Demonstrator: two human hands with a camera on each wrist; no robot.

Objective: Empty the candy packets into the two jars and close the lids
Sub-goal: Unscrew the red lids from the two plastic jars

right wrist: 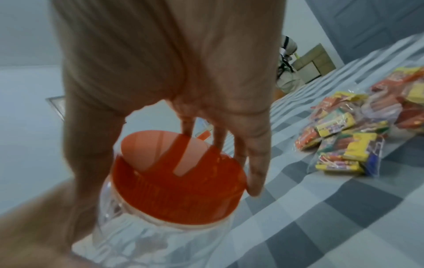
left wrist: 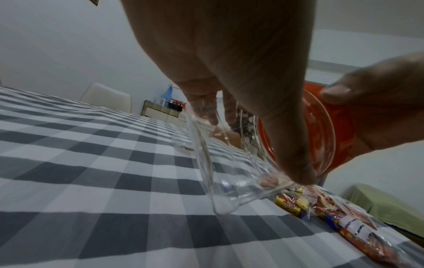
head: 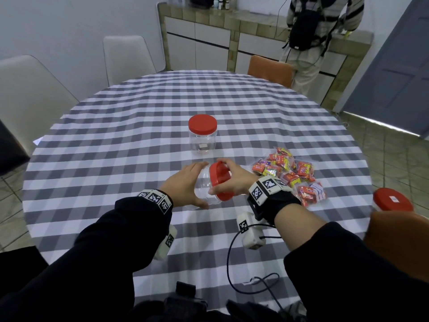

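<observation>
Both my hands are on the near clear plastic jar (head: 204, 189), tipped on its side over the checked tablecloth (head: 116, 159): my left hand (head: 183, 185) wraps its body, my right hand (head: 232, 180) has fingers curled round its red lid (head: 219, 181). Just right lie the candy packets (head: 290, 173). Farther off stands a second jar (head: 202, 135), upright, its own lid on.

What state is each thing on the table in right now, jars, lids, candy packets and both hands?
Near jar: tilted, empty, lid on.
Near lid: gripped by right hand.
Left hand: holds near jar's body.
Far jar: upright, lid on.
Candy packets: unopened, piled on tablecloth.
</observation>
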